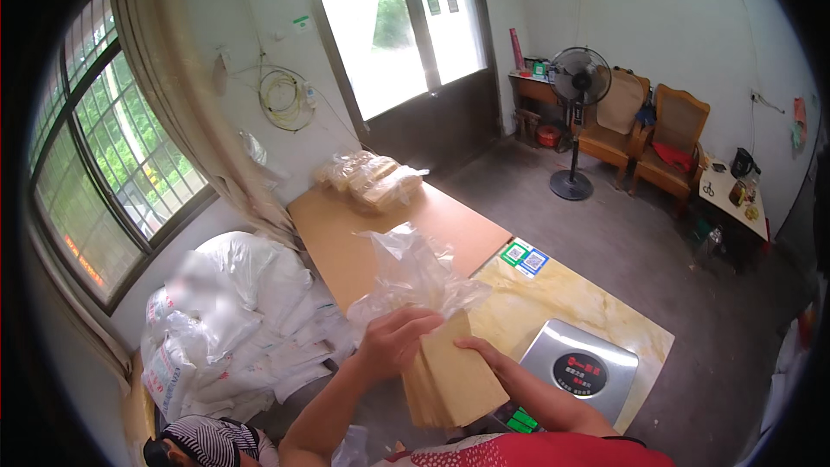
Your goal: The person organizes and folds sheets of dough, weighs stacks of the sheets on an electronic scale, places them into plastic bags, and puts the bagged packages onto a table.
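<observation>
A thick stack of tan, paper-like sheets (458, 376) is held tilted in front of me, its lower edges slightly fanned. My left hand (398, 339) is closed on its upper left side, fingers curled near the mouth of a clear plastic bag (415, 272). My right hand (488, 361) grips the right edge, thumb on the front face. Crumpled and loose, the bag spreads around the far end of the stack; whether any sheets are inside it cannot be made out. To the right of my right hand lies a silver scale (584, 367) with a dark round panel.
Wrapped tan packs (372, 180) sit at the far end of the brown board (450, 216). Printed code cards (525, 257) lie on the marbled tabletop (640, 337). White sacks (233, 320) are heaped at left, near another person (207, 441). A fan (575, 121) stands beyond.
</observation>
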Demonstrator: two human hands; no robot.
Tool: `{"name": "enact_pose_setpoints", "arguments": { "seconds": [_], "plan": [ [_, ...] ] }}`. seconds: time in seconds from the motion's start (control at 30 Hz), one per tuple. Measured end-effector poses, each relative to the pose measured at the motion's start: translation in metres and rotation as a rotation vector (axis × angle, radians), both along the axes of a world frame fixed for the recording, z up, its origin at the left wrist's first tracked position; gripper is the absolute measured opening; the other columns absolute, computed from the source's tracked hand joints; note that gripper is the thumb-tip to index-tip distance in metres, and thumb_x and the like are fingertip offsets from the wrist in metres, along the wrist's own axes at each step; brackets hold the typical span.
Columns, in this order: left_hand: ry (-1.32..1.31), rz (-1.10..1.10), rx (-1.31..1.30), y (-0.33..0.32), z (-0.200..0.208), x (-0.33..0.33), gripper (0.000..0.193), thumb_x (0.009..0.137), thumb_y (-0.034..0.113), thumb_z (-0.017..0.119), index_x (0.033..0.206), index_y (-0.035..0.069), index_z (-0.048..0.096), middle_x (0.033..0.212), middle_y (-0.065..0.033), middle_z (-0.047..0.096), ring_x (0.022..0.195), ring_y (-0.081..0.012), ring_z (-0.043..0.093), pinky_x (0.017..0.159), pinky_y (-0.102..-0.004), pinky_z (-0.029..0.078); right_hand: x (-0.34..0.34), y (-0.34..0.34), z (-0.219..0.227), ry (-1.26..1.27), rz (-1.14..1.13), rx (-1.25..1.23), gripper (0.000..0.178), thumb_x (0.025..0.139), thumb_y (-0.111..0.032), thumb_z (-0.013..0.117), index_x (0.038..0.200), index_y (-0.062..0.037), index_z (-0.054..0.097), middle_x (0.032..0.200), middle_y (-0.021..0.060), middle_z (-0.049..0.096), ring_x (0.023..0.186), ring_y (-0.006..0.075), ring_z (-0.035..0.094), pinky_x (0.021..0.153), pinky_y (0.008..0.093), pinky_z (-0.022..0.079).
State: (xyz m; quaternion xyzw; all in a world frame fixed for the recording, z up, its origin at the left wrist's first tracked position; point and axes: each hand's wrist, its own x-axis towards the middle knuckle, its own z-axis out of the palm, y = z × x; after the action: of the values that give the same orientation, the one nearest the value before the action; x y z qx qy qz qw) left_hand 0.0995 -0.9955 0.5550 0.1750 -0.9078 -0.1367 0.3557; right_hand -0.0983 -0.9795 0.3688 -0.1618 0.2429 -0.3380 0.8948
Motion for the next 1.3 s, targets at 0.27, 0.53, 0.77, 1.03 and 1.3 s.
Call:
{"name": "enact_pose_setpoints", "arguments": {
  "seconds": [0.27,0.53,0.77,1.03,1.3],
  "plan": [
    [0.138,0.824,-0.078,0.010,-0.076,0.125,0.022,0.078,-0.002,0.051,0.097,0.003,0.060,0.091,-0.0164,0.060,0.081,-0.0345,0.060,0.072,-0.0414,0.050,0.017,-0.044,0.007,-0.293,-0.295,-0.196,0.051,0.093,-0.040,0.043,0.122,0.0007,0.054,0.112,0.0153,0.063,0.100,0.0277,0.062,0.089,0.0407,0.049],
    [0.242,0.387,0.401,0.034,-0.256,0.052,0.017,0.088,0.009,0.058,0.104,0.003,0.060,0.092,-0.0114,0.061,0.084,-0.0250,0.062,0.071,-0.0347,0.049,0.059,-0.070,0.038,-0.251,-0.452,-0.356,0.054,0.090,-0.045,0.045,0.121,-0.0017,0.055,0.109,0.0147,0.063,0.097,0.0277,0.062,0.087,0.0401,0.050],
    [0.489,0.007,1.086,0.057,-0.183,0.083,0.009,0.088,0.004,0.057,0.096,0.003,0.062,0.085,-0.0082,0.062,0.083,-0.0196,0.062,0.078,-0.0313,0.050,0.036,-0.095,0.028,-0.351,-0.568,-0.366,0.064,0.086,-0.058,0.047,0.122,-0.0050,0.055,0.117,0.0154,0.061,0.104,0.0311,0.060,0.092,0.0463,0.049],
    [0.473,-0.427,1.322,0.052,-0.124,0.089,0.005,0.088,0.008,0.058,0.090,0.003,0.060,0.097,-0.0100,0.065,0.096,-0.0222,0.061,0.090,-0.0387,0.047,0.033,-0.116,0.011,-0.201,-0.783,-0.203,0.060,0.087,-0.054,0.050,0.124,-0.0077,0.053,0.111,0.0124,0.062,0.102,0.0297,0.060,0.090,0.0445,0.049],
    [0.428,-0.506,1.530,0.048,-0.098,0.073,0.020,0.090,0.009,0.056,0.109,0.002,0.054,0.120,-0.0077,0.054,0.117,-0.0166,0.049,0.104,-0.0328,0.034,0.044,-0.133,-0.094,-0.004,-0.889,-0.175,0.047,0.089,-0.039,0.053,0.122,-0.0049,0.053,0.113,0.0131,0.062,0.103,0.0294,0.060,0.093,0.0428,0.049]
  ]
}}
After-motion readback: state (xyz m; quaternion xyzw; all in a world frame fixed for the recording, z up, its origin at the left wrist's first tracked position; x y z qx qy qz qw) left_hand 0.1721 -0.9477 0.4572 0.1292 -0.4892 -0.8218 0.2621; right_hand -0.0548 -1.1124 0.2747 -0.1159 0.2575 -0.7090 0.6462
